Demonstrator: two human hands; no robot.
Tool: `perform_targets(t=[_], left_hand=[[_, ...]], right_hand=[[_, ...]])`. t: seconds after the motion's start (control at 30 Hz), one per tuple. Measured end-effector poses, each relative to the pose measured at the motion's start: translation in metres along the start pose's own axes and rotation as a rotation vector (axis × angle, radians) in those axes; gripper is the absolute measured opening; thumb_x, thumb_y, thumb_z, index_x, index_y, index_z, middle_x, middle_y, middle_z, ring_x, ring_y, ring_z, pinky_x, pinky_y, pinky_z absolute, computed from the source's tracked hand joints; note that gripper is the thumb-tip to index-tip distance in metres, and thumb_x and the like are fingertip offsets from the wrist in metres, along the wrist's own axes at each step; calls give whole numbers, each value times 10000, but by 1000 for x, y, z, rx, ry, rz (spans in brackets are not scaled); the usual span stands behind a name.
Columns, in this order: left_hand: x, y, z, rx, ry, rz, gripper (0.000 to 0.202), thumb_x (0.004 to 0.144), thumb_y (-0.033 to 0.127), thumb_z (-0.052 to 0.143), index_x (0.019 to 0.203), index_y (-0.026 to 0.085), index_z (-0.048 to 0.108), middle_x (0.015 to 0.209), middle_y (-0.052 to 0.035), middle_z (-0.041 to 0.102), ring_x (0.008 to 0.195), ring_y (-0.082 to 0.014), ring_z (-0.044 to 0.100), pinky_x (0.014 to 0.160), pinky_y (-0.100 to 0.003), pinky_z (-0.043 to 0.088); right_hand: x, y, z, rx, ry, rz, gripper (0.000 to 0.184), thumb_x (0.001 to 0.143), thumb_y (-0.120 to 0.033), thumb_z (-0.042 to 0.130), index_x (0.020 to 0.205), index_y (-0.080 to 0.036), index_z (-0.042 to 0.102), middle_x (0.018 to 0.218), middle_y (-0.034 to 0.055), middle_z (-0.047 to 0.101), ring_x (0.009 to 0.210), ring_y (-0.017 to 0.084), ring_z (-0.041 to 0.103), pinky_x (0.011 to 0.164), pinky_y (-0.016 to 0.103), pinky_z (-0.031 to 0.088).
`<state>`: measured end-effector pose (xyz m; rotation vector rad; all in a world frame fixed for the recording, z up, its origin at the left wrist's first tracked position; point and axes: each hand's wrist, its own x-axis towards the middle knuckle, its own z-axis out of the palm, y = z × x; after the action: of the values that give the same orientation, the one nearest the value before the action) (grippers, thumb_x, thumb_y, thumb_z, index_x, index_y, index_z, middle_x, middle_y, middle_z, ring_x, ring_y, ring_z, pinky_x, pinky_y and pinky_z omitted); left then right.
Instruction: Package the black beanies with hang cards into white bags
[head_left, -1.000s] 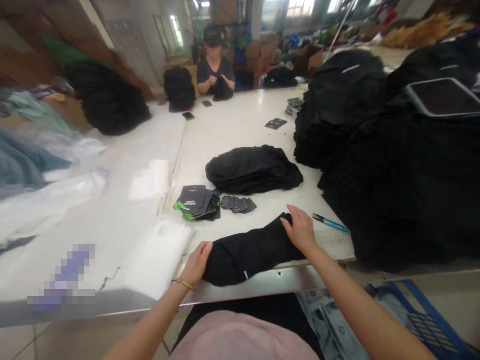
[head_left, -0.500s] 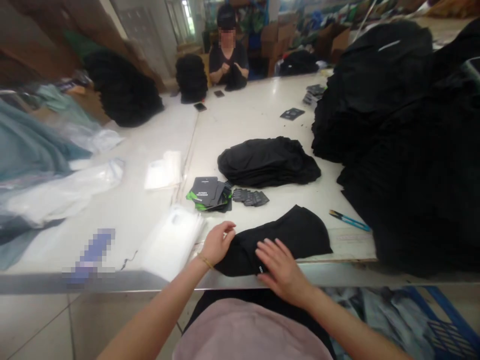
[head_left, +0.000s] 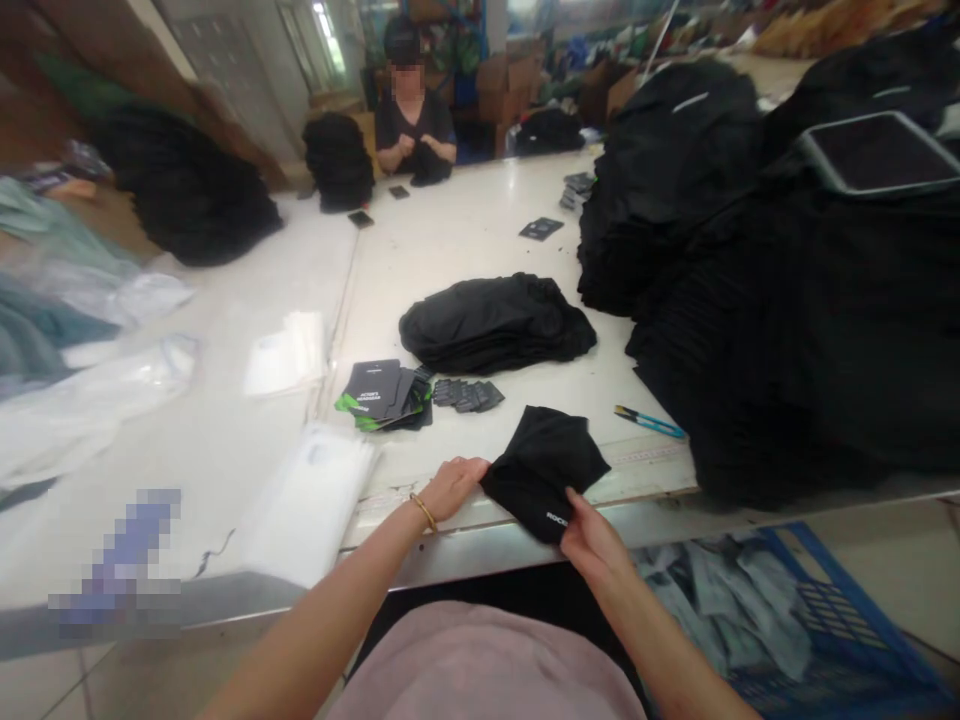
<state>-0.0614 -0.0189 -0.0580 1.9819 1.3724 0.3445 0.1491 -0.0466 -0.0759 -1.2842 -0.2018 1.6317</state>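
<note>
In the head view, the person's left hand [head_left: 457,489] lies near the front edge of the white worktop [head_left: 465,240] — its fingers touch a folded black cloth [head_left: 544,470], but one cannot tell if this grip is clenched. The right hand [head_left: 591,538] grasps the lower corner of the cloth, which hangs a little past the edge. Behind them lie a stack of black cloth [head_left: 495,325], black hang tags [head_left: 379,395] and clear plastic bags [head_left: 311,505]. The step in hand seems to be handling this one piece — the next move calls for a steady hold from both sides.
</note>
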Motion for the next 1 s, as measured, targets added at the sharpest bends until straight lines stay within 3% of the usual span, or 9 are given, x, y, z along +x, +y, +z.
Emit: perform_targets(t=[0.13, 0.23, 0.33, 0.4, 0.53, 0.6, 0.7, 0.87, 1.0], left_hand=[[1, 11, 20, 117, 190, -151, 346, 797, 482, 484, 956, 190, 580, 812, -38, 618, 803, -202, 546, 760, -326, 409], [8, 23, 27, 170, 342, -17, 472, 734, 275, 579, 1182, 184, 461, 1176, -97, 532, 1094, -244, 445, 920, -384, 349], [22, 32, 20, 236, 189, 287, 698, 647, 88, 548, 1295, 258, 352, 1393, -43, 346, 1280, -247, 246, 1030, -412, 227], [34, 31, 11, 231, 35, 330, 698, 622, 97, 548, 1280, 261, 381, 1338, -35, 431, 1247, -252, 312, 1020, -414, 246], [50, 17, -10, 0, -126, 118, 384, 827, 325, 379, 1169, 208, 507, 1102, -35, 619, 1022, -208, 530, 922, -354, 371], [51, 13, -13, -109, -147, 47, 461, 896, 390, 194, 1094, 193, 561, 1054, -38, 642, 965, -188, 564, 882, -320, 401], [53, 19, -4, -17, -90, -94, 532, 861, 539, 241, 1002, 169, 597, 982, -80, 661, 892, -225, 597, 802, -331, 436], [65, 39, 20, 279, 121, -341, 491, 823, 559, 332, 951, 169, 602, 887, -134, 673, 871, -294, 618, 784, -412, 430], [55, 42, 29, 78, 271, -358, 475, 778, 582, 388, 905, 169, 585, 782, -112, 665, 828, -293, 628, 788, -437, 446]], right_hand=[[4, -6, -14, -107, 43, 20, 217, 643, -259, 626, 836, -177, 571, 803, 59, 671, 779, 222, 640, 690, 393, 530], [-10, -4, -30, -550, 124, -410, 364, 661, -336, 634, 977, -172, 560, 968, 101, 641, 904, 263, 611, 771, 454, 505], [-22, 0, -40, -1058, -88, -912, 535, 675, -306, 644, 1173, -171, 505, 1287, 137, 483, 1207, 294, 411, 997, 508, 329], [-23, 1, -43, -1243, -314, -1006, 560, 674, -261, 647, 1207, -177, 500, 1347, 124, 433, 1276, 298, 314, 1040, 523, 252], [-12, -7, -39, -1032, -329, -699, 356, 710, -285, 610, 1052, -187, 605, 1149, 99, 608, 1129, 269, 494, 976, 470, 363], [-6, -14, -33, -689, -183, -371, 310, 717, -351, 598, 969, -170, 614, 969, 91, 672, 921, 244, 605, 804, 414, 493], [0, -23, -21, -346, -79, -5, 294, 725, -401, 583, 853, -137, 599, 700, 71, 670, 592, 194, 616, 488, 328, 516], [-2, -22, -8, -276, -58, 69, 422, 687, -493, 625, 918, -142, 587, 599, 32, 622, 472, 142, 559, 329, 234, 449], [5, -7, -11, -266, 14, -6, 451, 608, -473, 677, 894, -138, 581, 497, -13, 550, 394, 138, 523, 263, 215, 393]])
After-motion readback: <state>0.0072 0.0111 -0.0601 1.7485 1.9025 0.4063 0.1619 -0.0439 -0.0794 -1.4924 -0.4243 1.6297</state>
